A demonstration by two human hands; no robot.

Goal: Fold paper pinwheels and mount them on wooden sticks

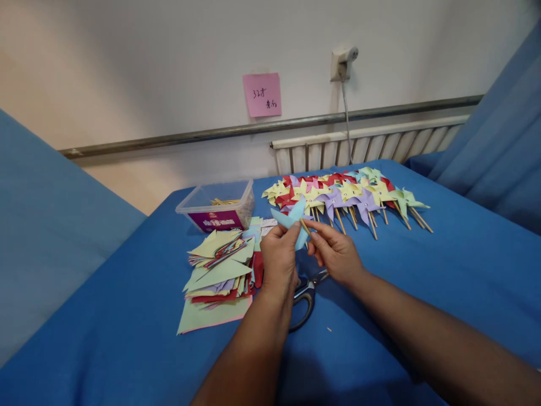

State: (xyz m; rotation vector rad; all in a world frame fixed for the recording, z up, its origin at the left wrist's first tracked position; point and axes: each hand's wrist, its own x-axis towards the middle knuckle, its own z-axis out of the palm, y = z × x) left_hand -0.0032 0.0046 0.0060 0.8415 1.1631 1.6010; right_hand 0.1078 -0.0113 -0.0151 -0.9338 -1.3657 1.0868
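A light-blue paper pinwheel is gripped in my left hand, its blades pointing up and away from me. My right hand has its fingers closed at a short wooden stick that lies against the pinwheel's back. Whether the stick is fastened to the paper cannot be made out. Below the hands, scissors with dark handles lie on the blue cloth, partly hidden by my left forearm. Stacked cut paper in green, yellow, red and purple sits left of my left hand.
A clear plastic box with thin sticks stands at the back left. Several pinwheels on sticks lie at the back right. Behind the blue-covered table are a radiator, a pipe and a plugged-in cable.
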